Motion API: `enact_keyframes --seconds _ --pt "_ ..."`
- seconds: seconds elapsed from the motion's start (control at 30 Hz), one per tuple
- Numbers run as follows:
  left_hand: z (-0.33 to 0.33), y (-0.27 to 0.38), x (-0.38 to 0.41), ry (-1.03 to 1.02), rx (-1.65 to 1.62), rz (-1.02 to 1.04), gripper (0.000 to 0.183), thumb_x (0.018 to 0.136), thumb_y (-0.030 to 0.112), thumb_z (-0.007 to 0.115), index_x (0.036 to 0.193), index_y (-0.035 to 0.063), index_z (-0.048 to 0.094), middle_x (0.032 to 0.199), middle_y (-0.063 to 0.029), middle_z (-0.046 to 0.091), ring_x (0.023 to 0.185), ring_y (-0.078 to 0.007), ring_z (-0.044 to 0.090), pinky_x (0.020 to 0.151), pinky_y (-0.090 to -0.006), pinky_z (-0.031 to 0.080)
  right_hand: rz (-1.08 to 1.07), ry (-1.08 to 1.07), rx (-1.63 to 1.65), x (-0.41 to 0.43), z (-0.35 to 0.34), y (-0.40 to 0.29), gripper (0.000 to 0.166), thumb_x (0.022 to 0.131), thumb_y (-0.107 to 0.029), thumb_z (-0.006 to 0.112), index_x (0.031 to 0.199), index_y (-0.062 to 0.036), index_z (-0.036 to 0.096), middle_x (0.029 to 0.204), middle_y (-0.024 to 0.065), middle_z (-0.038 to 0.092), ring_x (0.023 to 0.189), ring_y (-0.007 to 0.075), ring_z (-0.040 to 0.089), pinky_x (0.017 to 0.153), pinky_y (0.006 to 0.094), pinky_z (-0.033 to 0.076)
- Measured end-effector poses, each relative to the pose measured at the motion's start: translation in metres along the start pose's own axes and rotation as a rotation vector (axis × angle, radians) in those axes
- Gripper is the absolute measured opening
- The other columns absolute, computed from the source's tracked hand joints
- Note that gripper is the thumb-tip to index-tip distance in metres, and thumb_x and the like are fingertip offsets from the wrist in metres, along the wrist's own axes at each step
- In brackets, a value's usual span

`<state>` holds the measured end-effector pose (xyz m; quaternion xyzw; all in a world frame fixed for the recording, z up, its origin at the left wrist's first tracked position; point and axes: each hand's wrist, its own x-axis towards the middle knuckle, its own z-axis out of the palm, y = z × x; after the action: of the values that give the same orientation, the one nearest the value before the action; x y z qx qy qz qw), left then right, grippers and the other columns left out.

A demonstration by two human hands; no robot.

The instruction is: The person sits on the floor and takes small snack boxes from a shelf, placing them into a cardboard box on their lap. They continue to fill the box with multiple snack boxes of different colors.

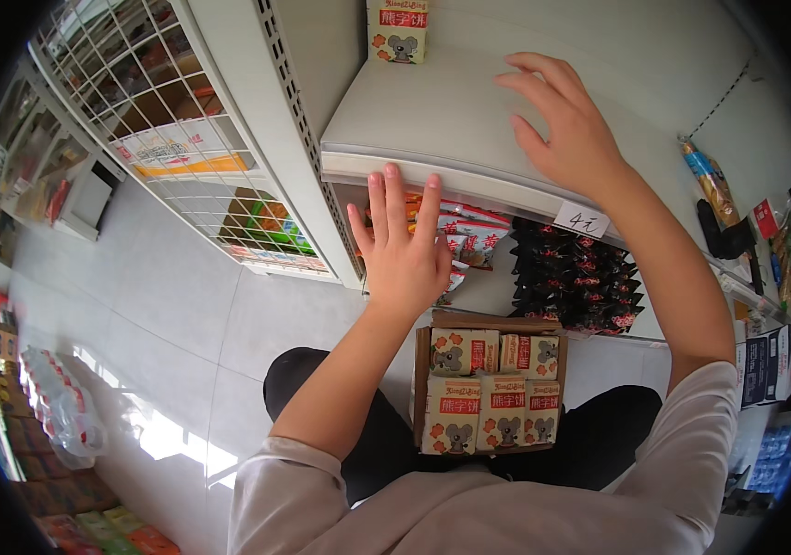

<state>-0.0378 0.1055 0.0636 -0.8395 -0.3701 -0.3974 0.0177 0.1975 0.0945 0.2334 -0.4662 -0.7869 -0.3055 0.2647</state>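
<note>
My left hand (403, 243) is spread with its fingertips at the front edge of a white metal shelf (430, 111), and it holds nothing. Above that shelf my right hand (558, 125) hovers with curled, parted fingers and nothing in them. One small biscuit box (399, 35), cream and red with a cartoon mouse, stands at the shelf's back left corner. Between my knees is an open cardboard carton (421, 388), filled with several matching biscuit boxes (503, 413). A handwritten price card (581, 218) is fixed to the shelf edge beside my right forearm.
Under the shelf lie red-and-white snack packets (478, 239) and rows of black packets (568, 277). To the left rises a white wire-mesh rack side (180, 125) with cartons behind it. Shrink-wrapped bottles (59, 402) stand on the grey tiled floor (173, 305). Bagged goods (711, 180) hang at right.
</note>
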Motion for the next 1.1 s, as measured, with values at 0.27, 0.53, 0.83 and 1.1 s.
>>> enact_keyframes --seconds 0.27,0.53,0.83,1.1 --pt "0.013 -0.004 0.000 0.057 -0.056 0.024 0.091 0.080 0.012 0.070 0.165 0.0128 0.037 0.168 -0.0370 0.020 0.154 -0.0609 0.021 0.115 -0.0714 0.032 0.223 -0.093 -0.200 0.138 0.117 0.060 0.065 0.083 -0.029 0.080 0.140 -0.0060 0.061 0.150 0.0292 0.050 0.145 0.0462 0.042 0.115 0.0547 0.042" --pt "0.026 -0.009 -0.001 0.165 -0.132 0.013 0.082 0.082 0.009 0.068 0.160 0.0167 0.047 0.169 -0.0320 0.025 0.155 -0.0539 0.027 0.112 -0.0637 0.039 0.389 -0.408 -0.154 0.222 0.136 0.076 0.069 0.075 -0.042 0.085 0.131 -0.0037 0.069 0.138 0.0238 0.066 0.124 0.0407 0.066 0.098 0.0472 0.057" --pt "0.031 -0.006 0.002 0.185 -0.146 0.051 0.085 0.079 0.010 0.068 0.161 0.0112 0.044 0.166 -0.0403 0.022 0.150 -0.0663 0.023 0.105 -0.0639 0.044 0.303 -0.470 0.078 0.226 0.162 0.110 0.081 0.069 -0.044 0.090 0.131 0.0026 0.066 0.128 0.0258 0.071 0.116 0.0401 0.070 0.100 0.0441 0.056" --pt "0.030 -0.001 0.003 0.166 -0.136 0.039 0.086 0.080 0.008 0.068 0.162 0.0109 0.043 0.166 -0.0403 0.021 0.150 -0.0680 0.020 0.114 -0.0699 0.035 0.328 -0.678 0.206 0.221 0.128 0.105 0.078 0.071 -0.044 0.090 0.127 0.0045 0.067 0.118 0.0230 0.075 0.113 0.0339 0.071 0.097 0.0421 0.056"
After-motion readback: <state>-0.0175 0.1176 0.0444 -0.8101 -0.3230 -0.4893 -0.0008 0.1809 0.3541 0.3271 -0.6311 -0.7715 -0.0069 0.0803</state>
